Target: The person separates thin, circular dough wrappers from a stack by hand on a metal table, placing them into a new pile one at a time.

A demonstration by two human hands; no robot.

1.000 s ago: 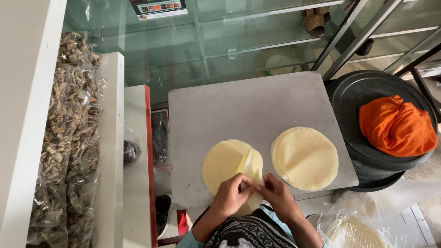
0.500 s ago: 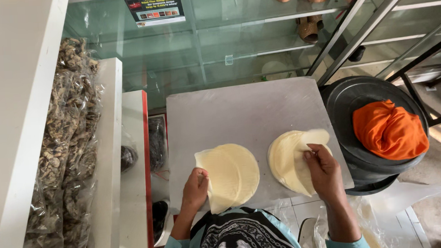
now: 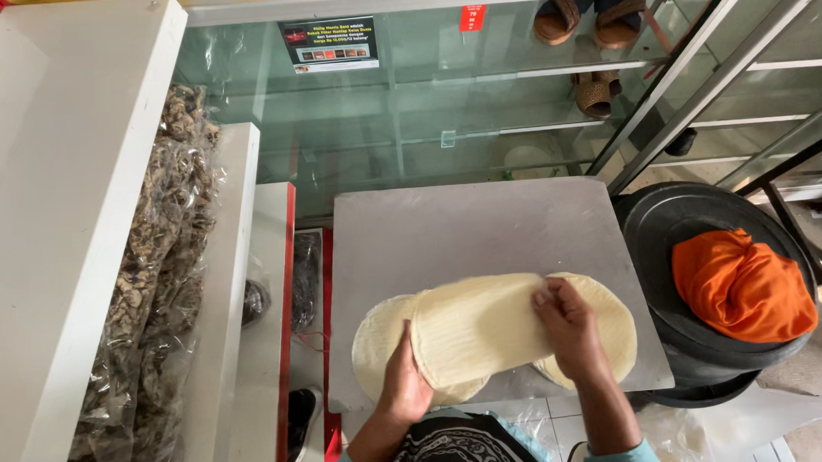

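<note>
I see both of my hands bare, the left hand (image 3: 405, 379) and the right hand (image 3: 570, 326), with no rings, watch or gloves showing. My forearms are uncovered up to light blue sleeves (image 3: 624, 457) at the bottom edge. Between them sits a black cloth (image 3: 453, 451) with a white swirling pattern on my front.
</note>
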